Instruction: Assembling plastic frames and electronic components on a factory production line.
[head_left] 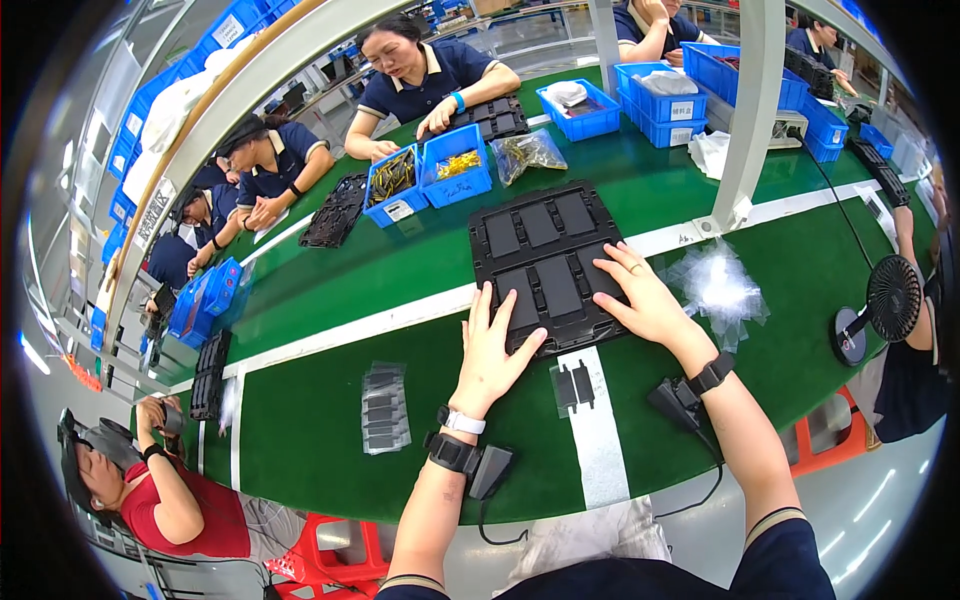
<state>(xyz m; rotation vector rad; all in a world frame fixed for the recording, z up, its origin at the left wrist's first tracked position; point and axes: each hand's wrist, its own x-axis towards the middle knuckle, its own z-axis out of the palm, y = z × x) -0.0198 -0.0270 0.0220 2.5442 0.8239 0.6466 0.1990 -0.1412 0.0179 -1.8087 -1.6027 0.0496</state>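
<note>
Tray of black plastic (546, 258) lies flat on the green worktop (300, 425), between and partly beneath the person's fingers. Left hand (487, 360) has its fingers spread over the near left part, thumb well apart; right hand (648, 302) spreads its fingers along the right side. Neither looks clamped on anything. Light, even pressure from both sides would probably suit best, sparing the dark panels (541, 223) beyond the left fingertips. Any slide should avoid the film with black strips (574, 387), nearside and right of the left thumb, and the loose clear sheets (718, 285) right of the right fingers.
</note>
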